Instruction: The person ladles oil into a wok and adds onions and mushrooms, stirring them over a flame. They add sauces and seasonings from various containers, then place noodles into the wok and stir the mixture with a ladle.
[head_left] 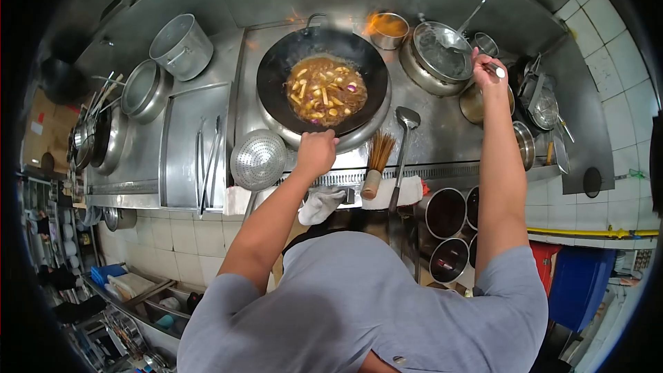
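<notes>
A black wok (pixel 271 90) sits on the burner, holding brown liquid with pale and yellowish pieces (pixel 324 90) and a few purple bits. My left hand (pixel 318 152) is closed at the wok's near rim, its grip wrapped over the handle there. At the right, my right hand (pixel 489 69) is closed round the handle of a ladle (pixel 494 70), whose bowl end reaches over a round pot of clear liquid (pixel 442 52). A perforated skimmer (pixel 258 159) rests to the left of my left hand.
A bamboo brush (pixel 380 155) and a metal spatula (pixel 407 119) lie before the wok. Behind it stands a small pot (pixel 389 31) near orange flames. Tongs lie on a tray (pixel 181 145) at left, near a tall pot (pixel 181 47). Open canisters (pixel 445 213) stand below the right counter edge.
</notes>
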